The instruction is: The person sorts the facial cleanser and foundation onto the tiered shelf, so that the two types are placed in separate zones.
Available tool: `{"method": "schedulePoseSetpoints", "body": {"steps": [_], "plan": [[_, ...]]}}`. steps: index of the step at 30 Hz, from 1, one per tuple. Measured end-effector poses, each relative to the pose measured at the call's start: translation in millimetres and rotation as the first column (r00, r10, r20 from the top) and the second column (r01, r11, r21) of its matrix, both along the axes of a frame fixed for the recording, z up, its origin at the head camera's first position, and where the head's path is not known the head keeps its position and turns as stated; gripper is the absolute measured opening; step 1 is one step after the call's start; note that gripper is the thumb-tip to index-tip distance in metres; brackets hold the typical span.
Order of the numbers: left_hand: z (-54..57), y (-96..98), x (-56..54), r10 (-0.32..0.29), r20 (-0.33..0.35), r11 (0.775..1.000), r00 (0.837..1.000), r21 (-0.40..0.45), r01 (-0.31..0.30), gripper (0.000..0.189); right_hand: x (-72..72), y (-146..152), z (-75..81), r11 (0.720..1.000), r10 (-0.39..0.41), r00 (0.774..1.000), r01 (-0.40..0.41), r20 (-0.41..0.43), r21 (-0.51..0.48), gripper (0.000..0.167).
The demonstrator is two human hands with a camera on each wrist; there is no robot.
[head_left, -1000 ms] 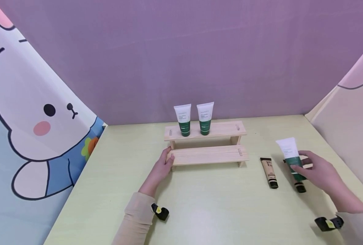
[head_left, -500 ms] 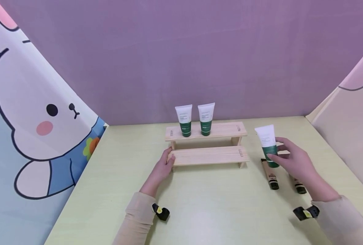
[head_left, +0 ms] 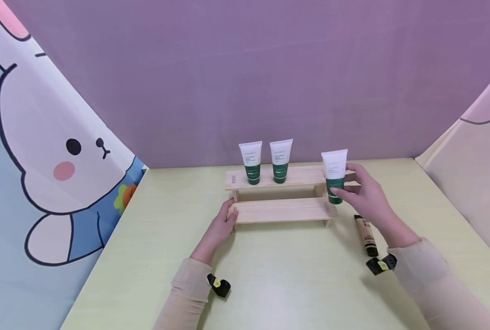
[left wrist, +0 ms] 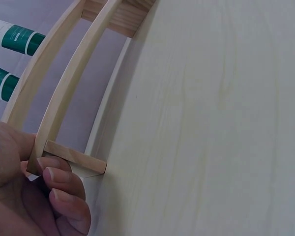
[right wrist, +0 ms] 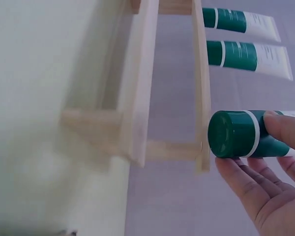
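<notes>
The left hand point(head_left: 219, 225) grips the rack point(head_left: 280, 211) at eight o'clock, a good brace. At two, the right hand point(head_left: 365, 192) pinches a green tube point(head_left: 334, 178), which I'd carry upright, cap point(right wrist: 228, 135) level. Beyond, at eleven, two more tubes point(head_left: 252, 164) stand up top.

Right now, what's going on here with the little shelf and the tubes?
A person's right hand is holding a white-and-green tube, cap down, by the right end of the wooden shelf. The left hand grips the left end of the shelf's lower step. Two matching tubes stand on the top step. A beige tube lies on the table.
</notes>
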State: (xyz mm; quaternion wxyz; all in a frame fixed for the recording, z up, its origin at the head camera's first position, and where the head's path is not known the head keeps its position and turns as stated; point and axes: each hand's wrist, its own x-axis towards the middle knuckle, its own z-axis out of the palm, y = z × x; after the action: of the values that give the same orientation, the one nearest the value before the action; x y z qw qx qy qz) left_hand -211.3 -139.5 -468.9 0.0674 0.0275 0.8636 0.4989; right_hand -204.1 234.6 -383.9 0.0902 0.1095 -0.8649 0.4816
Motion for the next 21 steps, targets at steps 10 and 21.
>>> {"method": "schedulePoseSetpoints", "body": {"steps": [10,21], "plan": [[1.6,-0.8,0.6,-0.001,-0.001,1.000,1.000,0.002,0.001,0.050,-38.0,-38.5,11.5,0.993,0.046,0.997,-0.052,-0.058,-0.102,0.058],[1.3,-0.3,1.8,0.002,0.000,1.000,1.000,0.006,-0.002,0.050,-58.1,-55.0,-0.8,0.985,0.077,0.997,-0.078,-0.018,-0.152,0.060]]}}
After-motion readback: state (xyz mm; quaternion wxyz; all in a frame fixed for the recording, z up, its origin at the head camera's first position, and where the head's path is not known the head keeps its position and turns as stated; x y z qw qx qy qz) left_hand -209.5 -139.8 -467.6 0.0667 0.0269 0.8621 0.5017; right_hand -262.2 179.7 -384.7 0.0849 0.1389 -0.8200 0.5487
